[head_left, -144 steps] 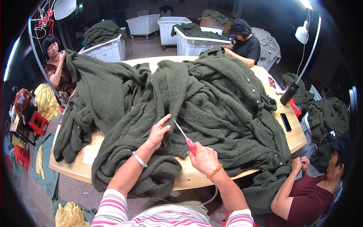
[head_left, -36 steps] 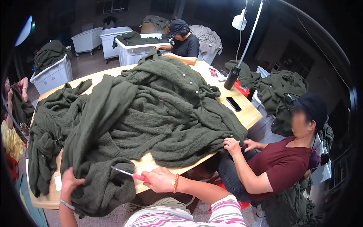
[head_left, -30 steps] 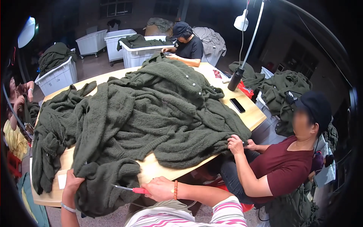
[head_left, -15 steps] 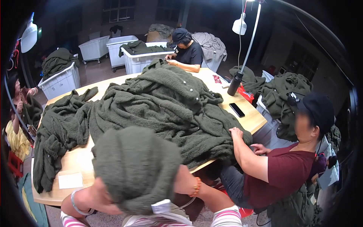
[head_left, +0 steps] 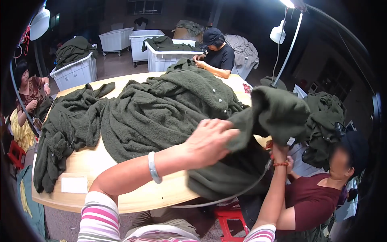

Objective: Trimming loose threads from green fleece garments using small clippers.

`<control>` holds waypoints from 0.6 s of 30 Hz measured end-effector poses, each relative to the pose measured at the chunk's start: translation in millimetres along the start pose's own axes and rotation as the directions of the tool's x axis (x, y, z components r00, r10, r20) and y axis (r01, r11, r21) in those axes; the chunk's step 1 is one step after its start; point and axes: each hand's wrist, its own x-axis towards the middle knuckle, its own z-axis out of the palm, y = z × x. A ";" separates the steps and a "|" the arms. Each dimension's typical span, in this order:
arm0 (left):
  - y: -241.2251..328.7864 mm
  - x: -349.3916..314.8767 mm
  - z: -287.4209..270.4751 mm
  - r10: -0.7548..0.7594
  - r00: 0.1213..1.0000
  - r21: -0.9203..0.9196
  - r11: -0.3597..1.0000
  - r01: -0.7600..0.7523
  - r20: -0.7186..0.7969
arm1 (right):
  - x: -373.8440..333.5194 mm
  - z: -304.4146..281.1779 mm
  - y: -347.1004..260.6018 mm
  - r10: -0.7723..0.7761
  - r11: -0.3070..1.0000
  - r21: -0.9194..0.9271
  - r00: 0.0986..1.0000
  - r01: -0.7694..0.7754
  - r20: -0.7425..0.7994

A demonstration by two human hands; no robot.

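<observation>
A dark green fleecy garment (head_left: 282, 115) with a small white label is held up at the right, over the table's right side and slightly blurred by motion. My left hand (head_left: 213, 139), with a pale bangle at the wrist, grips its left edge, fingers curled at the cloth. From below, my right hand (head_left: 280, 151), wearing an orange bead bracelet, grips the lower part near the label; the cloth hides some of its fingers. Beneath and behind lies a large heap of similar green garments (head_left: 149, 107), some with pale buttons.
A white card (head_left: 74, 185) lies on the wooden table (head_left: 121, 199) at the near left. A co-worker in maroon (head_left: 318, 197) sits close on the right; another in black (head_left: 219, 58) works at the far side. White bins (head_left: 76, 74) stand beyond. A red stool (head_left: 230, 222) is below the near edge.
The garment has swung from in front of me up and to the right, opening out of its bundle. Both hands have moved right, the left reaching across the table. The view has shifted slightly.
</observation>
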 end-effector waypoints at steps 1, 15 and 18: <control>-22.5 -14.0 9.3 -0.063 0.998 0.019 0.998 0.062 0.028 | -2.1 10.0 -22.9 0.403 0.915 -0.022 0.909 -0.403 0.107; -204.8 -108.8 65.6 -0.686 0.708 0.372 0.709 0.600 0.166 | 33.2 131.1 -36.4 0.085 0.981 0.139 0.943 -0.136 0.321; -223.3 -132.1 68.1 -0.596 0.784 0.346 0.782 0.518 0.175 | 107.4 158.2 -19.3 0.077 0.997 0.008 0.974 -0.081 0.212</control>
